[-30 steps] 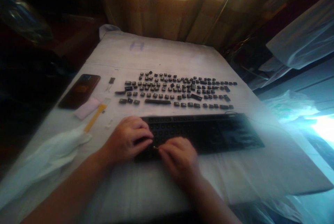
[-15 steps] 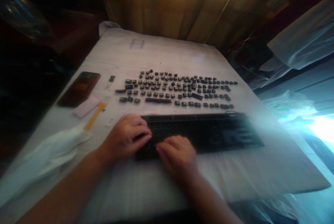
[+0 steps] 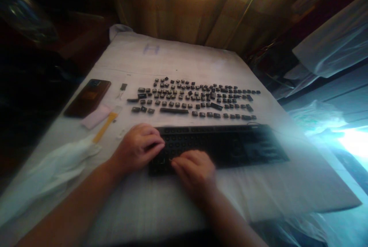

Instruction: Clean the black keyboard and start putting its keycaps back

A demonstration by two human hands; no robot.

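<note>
A black keyboard base (image 3: 230,147) with its keycaps off lies on the white-covered table. Over its left end, my left hand (image 3: 142,145) is closed, thumb and fingertips together; whatever they may hold is hidden. My right hand (image 3: 197,172) pinches something thin and small above the lower left part of the base, with only a pale tip showing. Beyond the base, loose black keycaps (image 3: 171,103) lie in rough rows, with the long spacebar (image 3: 174,111) in the nearest row.
To the left lie a brown phone (image 3: 88,97), a pink piece (image 3: 96,117), a brush with a yellow handle (image 3: 105,127) and a white cloth (image 3: 61,170). A small dark-headed item (image 3: 123,86) rests near the phone. Curtains (image 3: 184,5) hang behind the table.
My left hand has shifted slightly up and left, its fingertips a little farther from the right hand. My right hand stays almost in place.
</note>
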